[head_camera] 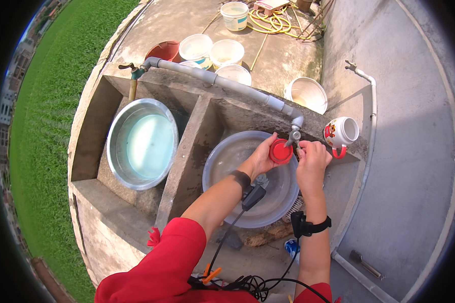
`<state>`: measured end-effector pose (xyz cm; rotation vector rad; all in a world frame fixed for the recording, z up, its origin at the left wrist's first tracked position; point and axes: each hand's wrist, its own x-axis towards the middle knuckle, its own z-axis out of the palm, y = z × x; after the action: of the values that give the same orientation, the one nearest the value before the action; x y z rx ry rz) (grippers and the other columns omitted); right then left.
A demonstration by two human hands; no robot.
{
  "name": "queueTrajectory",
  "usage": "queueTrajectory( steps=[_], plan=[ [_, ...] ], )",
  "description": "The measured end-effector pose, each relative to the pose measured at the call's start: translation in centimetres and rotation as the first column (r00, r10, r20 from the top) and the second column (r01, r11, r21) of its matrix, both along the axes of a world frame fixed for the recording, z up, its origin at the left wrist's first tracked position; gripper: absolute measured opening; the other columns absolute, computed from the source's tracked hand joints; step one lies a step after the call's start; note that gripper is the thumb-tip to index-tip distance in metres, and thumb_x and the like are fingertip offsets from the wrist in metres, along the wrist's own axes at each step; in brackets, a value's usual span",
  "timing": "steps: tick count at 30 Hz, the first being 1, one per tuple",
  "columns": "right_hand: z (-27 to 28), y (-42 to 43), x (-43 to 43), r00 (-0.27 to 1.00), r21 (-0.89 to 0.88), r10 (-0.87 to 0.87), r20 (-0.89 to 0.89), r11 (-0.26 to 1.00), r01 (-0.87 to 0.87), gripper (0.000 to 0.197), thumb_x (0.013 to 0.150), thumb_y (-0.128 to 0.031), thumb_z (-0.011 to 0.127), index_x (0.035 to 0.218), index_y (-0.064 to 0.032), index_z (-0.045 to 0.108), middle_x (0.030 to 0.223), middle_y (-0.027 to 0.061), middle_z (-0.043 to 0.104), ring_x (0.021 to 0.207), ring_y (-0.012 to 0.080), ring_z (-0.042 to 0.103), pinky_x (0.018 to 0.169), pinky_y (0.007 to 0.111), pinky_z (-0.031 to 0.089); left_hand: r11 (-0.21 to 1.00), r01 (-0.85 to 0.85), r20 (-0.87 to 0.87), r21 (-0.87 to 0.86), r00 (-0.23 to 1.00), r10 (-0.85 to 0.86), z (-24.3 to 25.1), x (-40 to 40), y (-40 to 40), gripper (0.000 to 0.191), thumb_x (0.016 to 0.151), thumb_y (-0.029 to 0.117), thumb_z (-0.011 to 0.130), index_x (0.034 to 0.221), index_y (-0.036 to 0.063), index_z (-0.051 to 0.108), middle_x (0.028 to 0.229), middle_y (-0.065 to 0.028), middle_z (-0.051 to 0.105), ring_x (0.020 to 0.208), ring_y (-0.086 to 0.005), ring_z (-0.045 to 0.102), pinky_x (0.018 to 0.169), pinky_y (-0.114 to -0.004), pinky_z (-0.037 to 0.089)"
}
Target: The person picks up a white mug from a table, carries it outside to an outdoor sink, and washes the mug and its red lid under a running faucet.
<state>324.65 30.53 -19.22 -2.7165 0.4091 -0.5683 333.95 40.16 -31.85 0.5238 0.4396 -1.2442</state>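
A round red lid (281, 151) is gripped at its left side by my left hand (264, 157), right under the spout of a metal tap (294, 135). The fingers of my right hand (314, 155) are closed on the tap's handle. Below both hands a translucent plastic basin (227, 166) sits in the right concrete trough; water in it is hard to make out. A white mug (342, 130) with a red handle and a printed figure stands on the ledge to the right of my right hand.
A metal basin (115, 159) of water stands in the left trough, near a second tap (135, 72). A grey pipe (239, 88) runs along the back wall. Beyond are white buckets (235, 22) and a yellow hose (273, 24). Black cables (250, 284) hang before me; a wall rises at right.
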Motion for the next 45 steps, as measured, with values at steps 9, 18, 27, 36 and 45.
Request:
queueTrajectory(
  steps=[9,18,27,36,45],
  plan=[
    [0.1,-0.4,0.2,1.0,0.013,0.003,0.006,1.0,-0.003,0.017,0.081,-0.001,0.06,0.097,-0.0061,0.059,0.092,0.0071,0.055,0.095,0.0266,0.053,0.087,0.04,0.034,1.0,0.019,-0.011,-0.01,1.0,-0.019,-0.4,0.3,-0.7,0.054,0.099,0.055,0.039,0.118,0.0085,0.058,0.116,-0.0113,0.064,0.103,-0.0254,0.064,0.087,-0.042,0.054],
    [0.1,0.0,-0.5,1.0,0.067,-0.008,-0.007,0.998,0.008,0.013,0.087,-0.005,0.059,0.099,-0.0057,0.06,0.095,0.0078,0.057,0.094,0.0265,0.055,0.088,0.04,0.034,0.989,0.118,0.011,-0.091,0.993,-0.117,-0.3,-0.1,-0.8,0.047,0.1,0.051,0.04,0.12,0.013,0.058,0.119,-0.0097,0.063,0.108,-0.024,0.062,0.09,-0.044,0.052],
    [-6.1,1.6,-4.2,0.999,0.267,-0.042,-0.015,0.963,0.044,0.045,0.084,-0.01,0.069,0.126,-0.0024,0.054,0.109,0.0185,0.053,0.103,0.036,0.052,0.091,0.045,0.042,0.965,0.108,-0.004,-0.239,0.994,-0.112,-2.0,-0.5,-1.4,0.034,0.099,0.039,0.048,0.106,0.0084,0.062,0.104,-0.0083,0.066,0.099,-0.0255,0.063,0.089,-0.043,0.051],
    [-10.8,1.0,-4.0,0.975,0.452,-0.206,-0.087,0.864,0.223,0.051,0.088,-0.008,0.064,0.133,0.0022,0.044,0.117,0.0225,0.058,0.103,0.0393,0.058,0.092,0.044,0.045,0.997,0.067,0.057,0.036,0.996,-0.069,-1.1,-1.8,-2.6,0.031,0.094,0.04,0.059,0.099,0.0098,0.062,0.097,-0.0048,0.066,0.09,-0.0196,0.061,0.083,-0.037,0.049],
    [-9.9,0.4,-4.9,0.907,0.84,-0.419,-0.037,0.478,0.255,0.041,0.101,-0.022,0.051,0.138,-0.0049,0.046,0.117,0.006,0.06,0.085,0.0086,0.058,0.06,0.021,0.046,0.988,0.065,0.249,0.142,0.964,-0.099,-1.8,-1.9,-4.1,0.022,0.1,0.024,0.053,0.104,0.0056,0.064,0.099,-0.0073,0.068,0.09,-0.0192,0.065,0.082,-0.034,0.053]
  ],
)
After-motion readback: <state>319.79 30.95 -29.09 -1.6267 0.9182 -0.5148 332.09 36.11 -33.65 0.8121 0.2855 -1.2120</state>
